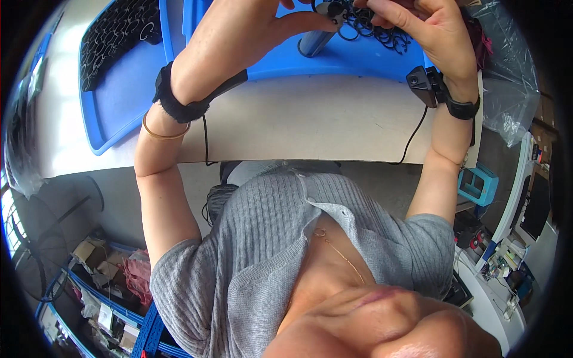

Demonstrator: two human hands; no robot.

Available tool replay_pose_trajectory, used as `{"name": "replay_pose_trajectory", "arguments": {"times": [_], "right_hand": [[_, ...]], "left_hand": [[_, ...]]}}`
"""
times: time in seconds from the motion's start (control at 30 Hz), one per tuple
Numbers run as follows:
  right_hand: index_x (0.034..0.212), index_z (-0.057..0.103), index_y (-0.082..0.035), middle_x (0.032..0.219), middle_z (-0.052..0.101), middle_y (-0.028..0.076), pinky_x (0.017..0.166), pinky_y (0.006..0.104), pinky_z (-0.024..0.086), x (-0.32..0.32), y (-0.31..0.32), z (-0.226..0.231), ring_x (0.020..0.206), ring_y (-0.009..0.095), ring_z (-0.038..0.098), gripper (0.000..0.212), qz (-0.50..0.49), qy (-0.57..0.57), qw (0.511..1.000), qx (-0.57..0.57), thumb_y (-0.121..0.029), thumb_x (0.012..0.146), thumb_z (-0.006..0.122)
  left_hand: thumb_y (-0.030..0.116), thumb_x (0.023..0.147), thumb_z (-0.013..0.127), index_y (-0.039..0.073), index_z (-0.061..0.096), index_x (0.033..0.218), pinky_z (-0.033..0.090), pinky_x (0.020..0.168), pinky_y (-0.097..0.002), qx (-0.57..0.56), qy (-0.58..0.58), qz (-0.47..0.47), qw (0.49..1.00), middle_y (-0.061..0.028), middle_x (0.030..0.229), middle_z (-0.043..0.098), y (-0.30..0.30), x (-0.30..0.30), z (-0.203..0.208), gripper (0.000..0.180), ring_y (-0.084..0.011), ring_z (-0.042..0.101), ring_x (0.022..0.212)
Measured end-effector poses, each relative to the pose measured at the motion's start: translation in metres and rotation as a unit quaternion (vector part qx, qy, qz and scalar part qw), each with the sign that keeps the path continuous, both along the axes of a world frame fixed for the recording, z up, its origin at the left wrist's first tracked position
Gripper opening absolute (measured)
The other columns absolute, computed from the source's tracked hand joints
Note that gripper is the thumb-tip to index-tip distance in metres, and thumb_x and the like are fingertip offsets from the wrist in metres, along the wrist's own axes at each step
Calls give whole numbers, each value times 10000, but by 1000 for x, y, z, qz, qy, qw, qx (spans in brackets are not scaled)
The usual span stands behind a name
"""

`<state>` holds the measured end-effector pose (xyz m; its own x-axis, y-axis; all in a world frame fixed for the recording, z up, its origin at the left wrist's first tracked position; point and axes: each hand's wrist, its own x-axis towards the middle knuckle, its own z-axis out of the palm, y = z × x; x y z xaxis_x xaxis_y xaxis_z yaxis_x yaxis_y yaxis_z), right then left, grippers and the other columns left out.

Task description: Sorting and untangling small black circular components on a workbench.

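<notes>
At the upper edge, my left hand (271,24) reaches in with its thumb against a small black and grey piece (334,11); the other fingers are mostly cut off by the frame. A dark grey cylinder (314,44) stands just under that piece, on the blue tray (280,67). Opposite, my right hand (421,22) has thumb and fingers bent together, and what they pinch is too small to tell. Between and below the hands lies a loose heap of thin black rings (388,37).
On the left of the pale table (322,119) is a second blue tray (98,134) with rows of black ring-shaped parts (116,39). Wrist straps with devices and black cables (409,140) are on my arms. Clear plastic sheeting (507,89) hangs at the right.
</notes>
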<state>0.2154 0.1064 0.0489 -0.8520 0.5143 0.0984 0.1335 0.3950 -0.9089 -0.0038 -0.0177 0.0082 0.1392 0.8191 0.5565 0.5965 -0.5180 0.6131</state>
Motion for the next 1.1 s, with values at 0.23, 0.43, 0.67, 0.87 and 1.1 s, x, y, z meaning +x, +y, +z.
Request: {"name": "replay_pose_trajectory", "arguments": {"times": [0.23,0.43,0.67,0.87,1.1], "right_hand": [[1209,688,43,1005,746,85,807,253,566,-3,1,-11,904,120,698,276,7,-36,999,-5,-73,960,716],[1209,690,53,1022,752,103,833,272,561,-1,10,-26,922,139,698,283,27,-49,998,31,-66,953,716],[1205,691,53,1012,753,101,814,266,557,-2,11,-29,901,131,694,276,37,-55,997,33,-64,955,708],[1173,716,23,942,740,54,712,226,545,1,6,-4,785,86,669,232,-38,-63,989,126,-65,959,697],[1089,716,41,890,717,45,680,236,530,24,78,-13,749,89,646,194,-132,-64,967,209,-63,925,728]], "left_hand": [[66,790,856,25,584,1275,533,788,-313,-34,-15,-15,999,-90,1023,701,6,-2,-9,558,-200,660,877],[50,796,846,27,573,1288,540,782,-320,-44,-23,-19,999,-104,1010,718,6,-2,-10,563,-212,669,864],[45,788,849,33,569,1297,545,781,-326,-48,-12,-11,999,-107,1000,718,5,-1,-10,581,-219,672,862],[79,759,877,43,559,1338,549,823,-350,-34,46,12,998,-125,1170,684,2,1,-6,661,-248,663,980],[74,735,888,49,566,1363,557,886,-361,-25,14,23,999,-116,1266,670,-3,-4,0,706,-246,663,1079]]}}
